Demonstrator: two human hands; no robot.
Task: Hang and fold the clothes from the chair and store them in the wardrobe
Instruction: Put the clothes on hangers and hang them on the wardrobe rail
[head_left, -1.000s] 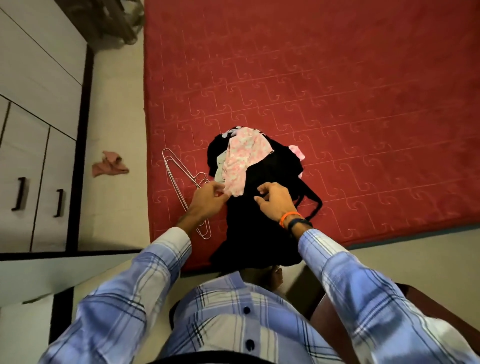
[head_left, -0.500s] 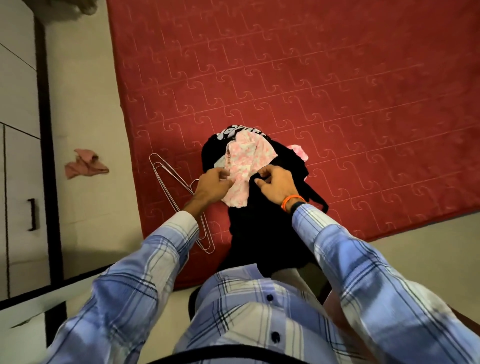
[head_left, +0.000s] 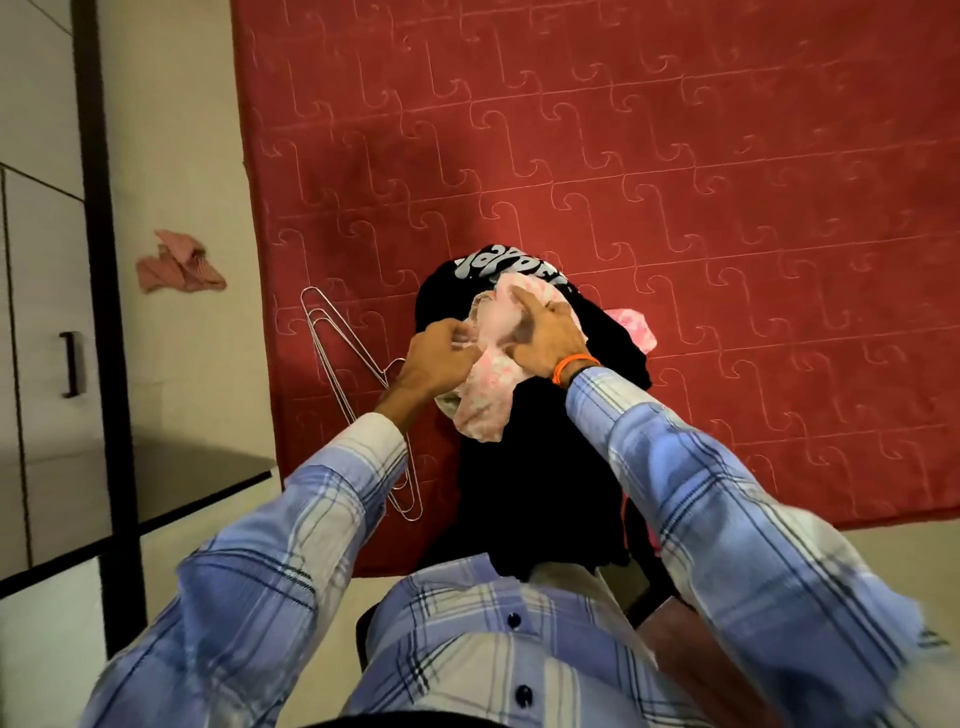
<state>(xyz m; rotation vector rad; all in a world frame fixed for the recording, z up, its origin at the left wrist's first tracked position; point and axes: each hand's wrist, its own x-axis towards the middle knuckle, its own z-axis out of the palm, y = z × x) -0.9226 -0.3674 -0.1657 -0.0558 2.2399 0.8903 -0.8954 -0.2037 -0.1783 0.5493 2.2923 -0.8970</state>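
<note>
Pink floral garment (head_left: 488, 384) atop black clothes pile (head_left: 540, 467): left hand (head_left: 439, 361) pinches its edge, right hand (head_left: 545, 332) presses flat-fingered, seemingly spreading it for folding.

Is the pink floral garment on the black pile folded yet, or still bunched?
Still bunched: the pink floral garment lies crumpled on the black clothes, with the left hand pinching it and the right hand on it.

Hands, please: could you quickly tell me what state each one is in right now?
Left hand: fingers curled, pinching the edge of the pink floral garment.
Right hand: fingers fairly straight, pressing on the same garment.
</note>
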